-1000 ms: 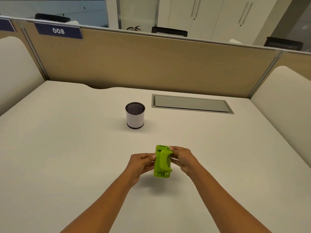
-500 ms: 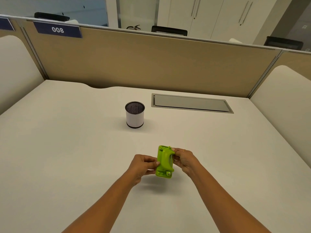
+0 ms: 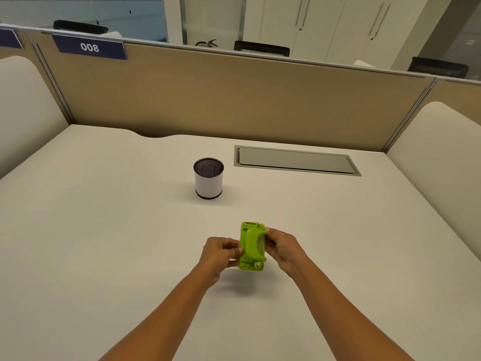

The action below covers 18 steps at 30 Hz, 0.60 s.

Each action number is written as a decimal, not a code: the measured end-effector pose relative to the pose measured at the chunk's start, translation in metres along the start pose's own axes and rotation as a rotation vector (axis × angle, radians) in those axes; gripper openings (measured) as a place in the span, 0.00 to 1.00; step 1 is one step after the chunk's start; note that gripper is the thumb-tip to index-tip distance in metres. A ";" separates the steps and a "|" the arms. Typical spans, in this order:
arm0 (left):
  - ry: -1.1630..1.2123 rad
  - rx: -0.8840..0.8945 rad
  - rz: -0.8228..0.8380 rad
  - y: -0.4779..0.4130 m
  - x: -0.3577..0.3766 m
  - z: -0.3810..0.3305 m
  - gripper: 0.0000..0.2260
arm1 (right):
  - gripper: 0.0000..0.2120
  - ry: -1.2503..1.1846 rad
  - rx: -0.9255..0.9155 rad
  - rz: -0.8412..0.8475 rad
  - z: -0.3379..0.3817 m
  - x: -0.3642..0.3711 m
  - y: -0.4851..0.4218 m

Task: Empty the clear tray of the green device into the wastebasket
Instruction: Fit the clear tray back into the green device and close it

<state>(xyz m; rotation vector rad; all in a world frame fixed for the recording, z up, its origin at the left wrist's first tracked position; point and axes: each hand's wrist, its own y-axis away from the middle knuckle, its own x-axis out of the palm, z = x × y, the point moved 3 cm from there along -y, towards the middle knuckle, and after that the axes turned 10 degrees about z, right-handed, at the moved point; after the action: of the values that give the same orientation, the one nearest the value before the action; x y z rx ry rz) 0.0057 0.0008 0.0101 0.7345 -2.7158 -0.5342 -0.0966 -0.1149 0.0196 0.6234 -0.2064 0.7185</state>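
The lime-green plastic device (image 3: 252, 246) stands on end at 6 o'clock, just over the white desk (image 3: 104, 230), its arched handle facing me; I cannot make out its clear tray. My left hand (image 3: 220, 252) pinches its left edge with curled fingers, and my right hand (image 3: 283, 250) pinches its right edge. The desk runs broad to the tan partition (image 3: 234, 100) at 12 o'clock. The small white cylindrical wastebasket with a black mesh rim (image 3: 208, 182) stands well apart at 11 o'clock; I cannot tell what is in it. A grey recessed hatch (image 3: 295, 160) lies at 1 o'clock.

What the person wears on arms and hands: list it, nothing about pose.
The left forearm and right forearm are bare as far as the frame shows: no sleeves, watch or bracelet. The left hand and right hand are ungloved. A thin gold-coloured ring sits on one finger of the right hand; none shows on the left.
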 end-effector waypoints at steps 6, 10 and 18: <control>0.162 0.035 -0.062 0.000 -0.005 -0.005 0.07 | 0.15 0.139 0.104 0.092 -0.013 0.005 0.008; 0.209 0.021 -0.079 -0.002 -0.010 -0.006 0.08 | 0.13 0.192 0.193 0.093 -0.016 0.003 0.013; 0.299 -0.004 -0.084 -0.003 -0.008 0.000 0.09 | 0.13 0.173 0.184 0.022 -0.011 0.006 0.015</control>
<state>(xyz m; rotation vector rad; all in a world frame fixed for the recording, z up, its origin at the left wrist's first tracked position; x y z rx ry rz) 0.0138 0.0023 0.0079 0.8555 -2.4164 -0.4114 -0.1027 -0.0963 0.0196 0.7306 0.0128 0.8145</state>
